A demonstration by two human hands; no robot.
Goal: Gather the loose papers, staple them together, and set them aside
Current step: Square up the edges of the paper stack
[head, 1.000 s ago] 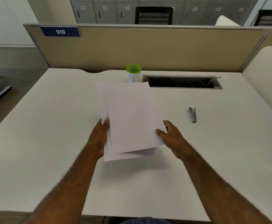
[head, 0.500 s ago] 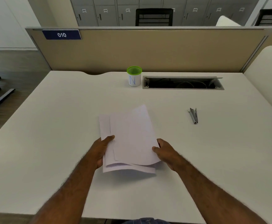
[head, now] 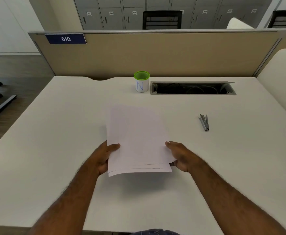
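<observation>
A stack of white papers (head: 138, 138) is held above the middle of the white desk (head: 54, 133), its sheets nearly lined up, with the lower edges still slightly fanned. My left hand (head: 104, 155) grips the stack's lower left edge, thumb on top. My right hand (head: 181, 156) grips the lower right corner, fingers under the sheets. A small grey metal stapler (head: 204, 122) lies on the desk to the right of the papers, apart from both hands.
A white cup with a green rim (head: 141, 81) stands at the back of the desk beside an open cable tray (head: 192, 88). A beige partition (head: 155, 55) closes the far side. A white curved panel (head: 284, 78) rises at the right.
The papers have dropped from a raised, tilted hold to lower over the desk, and the fanned sheets have been squared into a tidier stack. Both hands kept their grip.
</observation>
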